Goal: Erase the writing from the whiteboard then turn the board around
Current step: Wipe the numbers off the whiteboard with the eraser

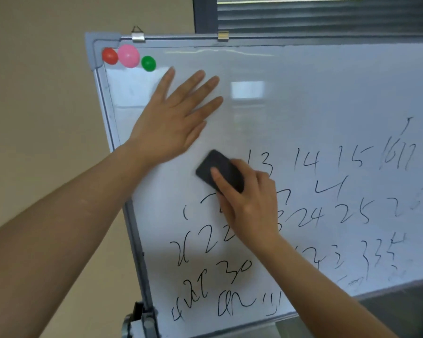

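While the board is not yet turned, items are listed from the wearer outward.

Right hand (248,203): fingers and thumb curled round the eraser (219,170), grasping it and pressing it flat to the whiteboard (315,106). Forearm enters from lower right.

Eraser: black, oblong, rounded corners; long axis runs upper left to lower right. It sits at the left end of the top row of numbers, just left of "13".

Left hand (171,115): released, fingers straight and spread, palm laid flat on the upper left of the board, above and just left of the eraser, not touching it. Judged to be steadying the board.

Writing (305,215): black marker numbers and scrawls, several rows. It lies to the right of and below the gripping hand; some is hidden under that hand. The right hand is the nearer one to it. The coming strokes are judged to run rightward and downward. Faint, smeared marks show at lower right.

Whiteboard: white, grey-framed, tilted in view; upper area blank and glossy. Erasing is judged to be at an early stage.

Magnets, top left corner: red (110,56), pink (129,55), green (148,63).

Clips on the top edge: two (138,36).

Behind: beige wall, window blinds (327,18).
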Action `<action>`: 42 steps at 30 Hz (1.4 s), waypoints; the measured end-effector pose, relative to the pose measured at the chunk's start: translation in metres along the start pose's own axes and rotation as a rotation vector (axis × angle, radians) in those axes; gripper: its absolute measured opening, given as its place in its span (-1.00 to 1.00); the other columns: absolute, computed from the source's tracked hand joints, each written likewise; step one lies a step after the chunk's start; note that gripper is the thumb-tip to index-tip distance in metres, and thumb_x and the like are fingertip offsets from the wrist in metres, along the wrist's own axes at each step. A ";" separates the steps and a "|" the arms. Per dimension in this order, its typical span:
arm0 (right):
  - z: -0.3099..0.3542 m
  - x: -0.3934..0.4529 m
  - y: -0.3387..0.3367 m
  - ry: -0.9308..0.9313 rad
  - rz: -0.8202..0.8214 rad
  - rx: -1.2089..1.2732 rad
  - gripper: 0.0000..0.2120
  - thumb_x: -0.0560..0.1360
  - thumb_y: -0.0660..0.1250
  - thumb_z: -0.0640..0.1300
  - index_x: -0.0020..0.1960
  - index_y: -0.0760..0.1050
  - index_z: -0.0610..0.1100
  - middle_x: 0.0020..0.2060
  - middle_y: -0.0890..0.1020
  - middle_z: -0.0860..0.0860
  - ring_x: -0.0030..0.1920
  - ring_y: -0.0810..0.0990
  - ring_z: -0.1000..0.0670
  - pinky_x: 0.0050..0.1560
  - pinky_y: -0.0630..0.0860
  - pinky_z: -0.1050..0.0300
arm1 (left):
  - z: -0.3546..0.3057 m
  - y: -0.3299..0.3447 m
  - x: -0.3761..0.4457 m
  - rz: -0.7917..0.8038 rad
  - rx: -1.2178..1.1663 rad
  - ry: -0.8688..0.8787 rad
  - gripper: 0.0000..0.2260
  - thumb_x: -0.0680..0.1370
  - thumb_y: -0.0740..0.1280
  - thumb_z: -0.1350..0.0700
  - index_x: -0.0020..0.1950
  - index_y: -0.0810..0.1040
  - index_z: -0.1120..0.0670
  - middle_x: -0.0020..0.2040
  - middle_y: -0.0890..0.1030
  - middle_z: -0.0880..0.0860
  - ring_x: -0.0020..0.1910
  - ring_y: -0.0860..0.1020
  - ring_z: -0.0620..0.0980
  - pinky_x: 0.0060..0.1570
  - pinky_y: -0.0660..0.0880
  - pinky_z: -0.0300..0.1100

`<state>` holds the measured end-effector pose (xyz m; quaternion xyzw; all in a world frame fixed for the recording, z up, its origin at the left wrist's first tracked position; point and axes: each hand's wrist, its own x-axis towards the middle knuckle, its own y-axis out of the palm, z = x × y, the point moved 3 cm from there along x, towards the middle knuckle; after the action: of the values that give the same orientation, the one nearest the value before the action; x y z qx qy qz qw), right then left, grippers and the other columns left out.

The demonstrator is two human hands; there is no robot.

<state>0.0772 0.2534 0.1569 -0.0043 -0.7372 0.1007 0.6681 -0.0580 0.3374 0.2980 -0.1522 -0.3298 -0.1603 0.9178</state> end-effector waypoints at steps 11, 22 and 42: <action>0.004 -0.017 0.010 0.088 0.053 0.001 -0.56 0.44 0.39 -0.16 0.31 0.52 -0.06 0.12 0.55 -0.24 -0.15 0.41 -0.13 -0.13 0.30 0.04 | 0.004 0.013 -0.004 -0.011 -0.015 -0.012 -0.59 0.69 0.05 0.09 0.54 0.28 0.12 0.55 0.25 0.18 0.53 0.20 0.22 0.44 0.05 0.32; -0.007 -0.014 0.020 0.032 0.005 -0.018 -0.51 0.44 0.38 -0.21 0.34 0.39 -0.04 0.18 0.52 -0.24 -0.12 0.43 -0.16 -0.12 0.31 0.00 | 0.001 0.021 -0.005 0.008 -0.012 -0.026 -0.58 0.69 0.03 0.06 0.55 0.27 0.12 0.56 0.22 0.18 0.54 0.17 0.21 0.47 -0.07 0.25; -0.059 -0.021 -0.008 0.101 0.033 -0.054 -0.49 0.42 0.40 -0.14 0.34 0.39 0.00 0.20 0.48 -0.19 -0.09 0.42 -0.15 -0.15 0.33 0.03 | -0.003 0.021 0.011 -0.024 0.001 -0.020 -0.60 0.67 0.09 0.07 0.50 0.36 0.12 0.54 0.28 0.19 0.50 0.25 0.25 0.42 0.05 0.32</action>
<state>0.1383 0.2506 0.1424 -0.0395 -0.7050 0.0912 0.7022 -0.0403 0.3536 0.2993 -0.1496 -0.3411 -0.1694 0.9125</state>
